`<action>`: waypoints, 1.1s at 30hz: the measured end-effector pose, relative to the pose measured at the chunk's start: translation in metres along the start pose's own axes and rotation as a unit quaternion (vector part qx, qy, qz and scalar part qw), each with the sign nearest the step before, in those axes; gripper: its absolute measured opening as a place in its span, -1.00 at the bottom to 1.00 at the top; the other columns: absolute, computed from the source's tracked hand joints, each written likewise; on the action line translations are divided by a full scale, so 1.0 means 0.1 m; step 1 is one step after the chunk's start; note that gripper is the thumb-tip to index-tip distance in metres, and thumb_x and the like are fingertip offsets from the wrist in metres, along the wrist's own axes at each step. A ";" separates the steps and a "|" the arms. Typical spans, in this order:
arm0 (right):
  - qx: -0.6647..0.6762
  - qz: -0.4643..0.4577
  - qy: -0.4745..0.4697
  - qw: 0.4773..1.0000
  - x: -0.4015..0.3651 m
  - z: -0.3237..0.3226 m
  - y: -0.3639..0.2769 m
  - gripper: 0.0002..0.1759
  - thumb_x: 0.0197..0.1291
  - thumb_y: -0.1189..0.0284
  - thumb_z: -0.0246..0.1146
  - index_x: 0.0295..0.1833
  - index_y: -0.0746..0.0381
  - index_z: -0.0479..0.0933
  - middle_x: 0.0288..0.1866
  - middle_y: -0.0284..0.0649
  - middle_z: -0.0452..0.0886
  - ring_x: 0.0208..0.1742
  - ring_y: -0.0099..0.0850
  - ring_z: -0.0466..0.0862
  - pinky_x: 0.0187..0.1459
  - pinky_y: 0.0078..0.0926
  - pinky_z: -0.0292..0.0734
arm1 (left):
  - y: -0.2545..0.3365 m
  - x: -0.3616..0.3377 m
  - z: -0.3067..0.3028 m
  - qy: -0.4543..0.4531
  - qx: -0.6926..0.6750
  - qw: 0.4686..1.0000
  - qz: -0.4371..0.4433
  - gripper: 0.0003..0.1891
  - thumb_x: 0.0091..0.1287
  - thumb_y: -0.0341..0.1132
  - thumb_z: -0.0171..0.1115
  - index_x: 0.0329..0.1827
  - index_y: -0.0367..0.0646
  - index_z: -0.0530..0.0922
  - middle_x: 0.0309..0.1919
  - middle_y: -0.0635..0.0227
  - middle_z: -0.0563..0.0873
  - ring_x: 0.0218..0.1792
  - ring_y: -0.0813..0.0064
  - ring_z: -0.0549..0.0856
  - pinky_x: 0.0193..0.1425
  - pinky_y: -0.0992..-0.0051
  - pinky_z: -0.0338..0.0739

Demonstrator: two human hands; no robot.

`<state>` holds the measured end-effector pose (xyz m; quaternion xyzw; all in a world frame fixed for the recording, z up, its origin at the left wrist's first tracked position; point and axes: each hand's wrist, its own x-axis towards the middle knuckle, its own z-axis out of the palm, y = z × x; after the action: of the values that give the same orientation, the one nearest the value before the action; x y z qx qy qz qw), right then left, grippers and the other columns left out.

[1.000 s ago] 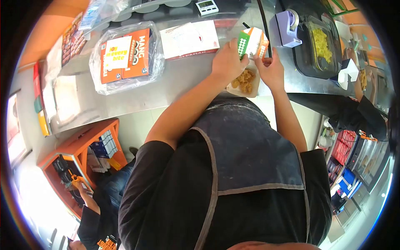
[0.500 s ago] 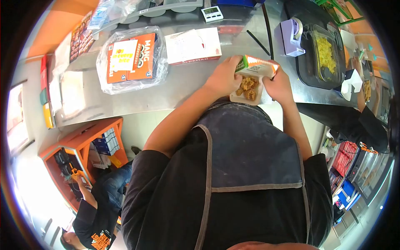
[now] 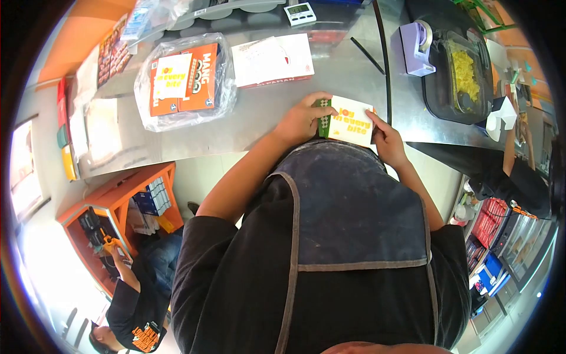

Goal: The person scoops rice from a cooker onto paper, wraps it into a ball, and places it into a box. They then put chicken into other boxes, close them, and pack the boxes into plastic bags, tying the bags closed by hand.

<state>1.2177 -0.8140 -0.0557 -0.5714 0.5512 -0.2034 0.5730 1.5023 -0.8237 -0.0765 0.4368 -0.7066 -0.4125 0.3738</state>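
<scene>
A small food box (image 3: 351, 120) is at the table's front edge, right before my apron. Its white lid lies flat over the top with "joy in every bite" in yellow and orange letters, and its left side is green and patterned. The fried pieces inside are hidden by the lid. My left hand (image 3: 302, 121) wraps round the left end, fingers over the lid's edge. At the right end, my right hand (image 3: 388, 141) grips the side with its index finger stretched onto the lid's corner.
On the metal table (image 3: 253, 112) are a plastic-wrapped orange box (image 3: 200, 76), a white box (image 3: 273, 59), a timer (image 3: 300, 14), a black stick (image 3: 367, 55), a tape dispenser (image 3: 415, 50) and a container of yellow food (image 3: 464, 76). One person (image 3: 138, 307) stands lower left; another's arm (image 3: 509, 150) is at right.
The box's lid has come down over the fried pieces; it stood open before. My hands have moved from the raised flap to the box's two ends.
</scene>
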 end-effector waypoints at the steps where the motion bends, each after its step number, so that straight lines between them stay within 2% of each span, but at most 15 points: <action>1: 0.086 0.005 -0.024 0.996 -0.01 -0.02 -0.04 -0.48 0.41 0.64 0.00 0.45 0.17 0.40 0.01 -0.20 0.64 -0.04 -0.52 0.63 0.06 -0.50 0.57 | 0.01 -0.01 -0.02 -0.017 -0.001 1.000 -0.001 -0.49 0.11 -0.73 0.04 0.02 -0.03 0.71 0.25 0.16 0.53 0.07 0.15 0.69 0.17 0.37 0.58; 2: 0.087 0.006 -0.024 0.996 -0.01 -0.03 -0.07 -0.48 0.41 0.64 0.00 0.45 0.17 0.40 0.01 -0.20 0.64 -0.04 -0.52 0.63 0.06 -0.50 0.57 | 0.01 0.00 -0.04 -0.033 -0.002 0.999 0.000 -0.50 0.10 -0.73 0.03 0.01 -0.04 0.71 0.25 0.14 0.51 0.06 0.15 0.68 0.19 0.39 0.57; 4: 0.287 0.081 -0.007 0.954 0.00 -0.04 -0.11 -0.51 0.40 0.58 0.11 0.43 0.26 0.41 -0.04 -0.23 0.62 -0.05 -0.51 0.63 0.05 -0.52 0.57 | 0.06 -0.01 -0.09 -0.044 -0.021 0.999 -0.014 -0.55 0.15 -0.70 0.07 0.02 -0.09 0.70 0.25 0.16 0.50 0.07 0.18 0.68 0.20 0.39 0.56; 5: 0.288 0.080 -0.005 0.954 -0.01 -0.02 -0.10 -0.51 0.40 0.58 0.11 0.43 0.26 0.41 -0.04 -0.23 0.62 -0.05 -0.51 0.63 0.05 -0.52 0.57 | 0.08 -0.01 -0.10 -0.056 -0.041 0.997 -0.029 -0.61 0.20 -0.68 0.10 0.02 -0.13 0.69 0.25 0.17 0.49 0.07 0.22 0.68 0.20 0.39 0.55; 7: 0.107 0.035 0.005 0.994 0.00 0.05 -0.11 -0.37 0.37 0.52 0.23 0.52 0.28 0.26 0.01 -0.18 0.62 -0.02 -0.49 0.63 0.03 -0.49 0.58 | 0.06 -0.04 -0.06 -0.068 -0.104 0.990 -0.073 -0.65 0.27 -0.59 0.17 0.11 -0.17 0.61 0.21 0.15 0.51 0.08 0.26 0.67 0.19 0.37 0.56; 9: 0.172 0.065 0.035 0.982 -0.04 0.15 -0.19 -0.28 0.35 0.50 0.26 0.56 0.26 0.16 0.02 -0.15 0.62 -0.01 -0.46 0.63 0.04 -0.47 0.58 | 0.06 -0.06 -0.03 -0.076 -0.166 0.976 -0.118 -0.64 0.33 -0.51 0.24 0.20 -0.22 0.53 0.17 0.12 0.54 0.10 0.31 0.65 0.17 0.34 0.56; 11: 0.235 0.095 0.063 0.965 -0.04 0.18 -0.22 -0.18 0.33 0.48 0.30 0.60 0.25 0.06 0.04 -0.12 0.62 0.00 -0.44 0.64 0.06 -0.45 0.59 | 0.19 -0.05 -0.01 -0.038 -0.268 0.929 -0.253 -0.41 0.36 -0.27 0.36 0.34 -0.32 0.30 0.05 0.06 0.60 0.06 0.36 0.64 0.12 0.32 0.57; 12: 0.284 0.111 0.063 0.950 -0.03 0.19 -0.21 -0.19 0.32 0.48 0.30 0.58 0.28 0.05 0.04 -0.08 0.61 0.02 -0.41 0.64 0.09 -0.43 0.59 | 0.18 -0.05 0.00 -0.037 -0.268 0.929 -0.252 -0.41 0.36 -0.27 0.36 0.34 -0.32 0.30 0.05 0.06 0.60 0.06 0.36 0.64 0.12 0.32 0.57; 14: 0.331 0.127 0.064 0.933 0.00 0.21 -0.19 -0.19 0.32 0.47 0.31 0.56 0.32 0.05 0.05 -0.05 0.61 0.03 -0.38 0.65 0.12 -0.41 0.58 | 0.15 -0.07 0.03 -0.043 -0.120 0.936 -0.327 -0.24 0.32 -0.16 0.42 0.37 -0.37 0.16 -0.04 -0.01 0.63 0.00 0.35 0.66 0.09 0.35 0.57; 16: 0.346 0.154 0.047 0.924 0.05 0.23 -0.18 -0.36 0.32 0.44 0.32 0.41 0.39 0.22 0.06 -0.07 0.60 0.07 -0.35 0.64 0.17 -0.35 0.56 | 0.14 -0.08 0.06 -0.031 -0.126 0.936 -0.329 -0.24 0.32 -0.14 0.40 0.36 -0.40 0.16 -0.08 0.00 0.64 -0.03 0.33 0.67 0.07 0.36 0.59; 19: 0.348 0.161 0.025 0.923 0.10 0.25 -0.16 -0.48 0.36 0.39 0.27 0.30 0.39 0.29 0.09 -0.10 0.59 0.11 -0.34 0.63 0.17 -0.30 0.56 | 0.15 -0.09 0.07 -0.020 -0.142 0.935 -0.324 -0.28 0.35 -0.16 0.36 0.35 -0.43 0.17 -0.06 -0.02 0.65 -0.03 0.31 0.68 0.09 0.36 0.59; 27: 0.384 0.140 0.002 0.913 0.25 0.32 -0.08 -0.55 0.41 0.29 0.21 0.24 0.34 0.34 0.10 -0.16 0.59 0.10 -0.40 0.63 0.15 -0.30 0.53 | 0.05 -0.18 0.16 0.035 -0.261 0.928 -0.263 -0.35 0.44 -0.27 0.25 0.41 -0.46 0.14 0.09 -0.04 0.61 0.10 0.28 0.64 0.26 0.35 0.52; 30: 0.382 0.139 -0.005 0.914 0.29 0.32 -0.04 -0.55 0.42 0.27 0.20 0.24 0.32 0.34 0.10 -0.17 0.59 0.10 -0.42 0.62 0.15 -0.33 0.51 | 0.09 -0.18 0.14 0.046 -0.224 0.939 -0.258 -0.36 0.43 -0.29 0.28 0.45 -0.33 0.20 0.23 -0.04 0.52 0.18 0.32 0.59 0.26 0.38 0.50; 32: 0.379 0.138 -0.008 0.915 0.28 0.32 -0.05 -0.56 0.43 0.26 0.19 0.24 0.31 0.34 0.11 -0.18 0.59 0.11 -0.42 0.61 0.15 -0.34 0.50 | 0.06 -0.18 0.17 0.082 -0.105 0.981 -0.138 -0.41 0.39 -0.30 0.33 0.43 -0.18 0.31 0.34 -0.07 0.38 0.24 0.22 0.54 0.31 0.35 0.47; 33: 0.385 0.132 -0.006 0.913 0.28 0.33 -0.06 -0.56 0.44 0.24 0.18 0.24 0.31 0.34 0.11 -0.19 0.59 0.10 -0.43 0.61 0.15 -0.35 0.50 | 0.00 -0.19 0.17 0.082 -0.106 0.981 -0.138 -0.41 0.39 -0.30 0.33 0.43 -0.18 0.31 0.34 -0.07 0.38 0.24 0.22 0.54 0.31 0.35 0.47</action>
<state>1.2575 -0.8255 -0.0708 -0.2290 0.4975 -0.3191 0.7734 1.4940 -0.8020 -0.0862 0.5201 -0.5590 -0.4953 0.4144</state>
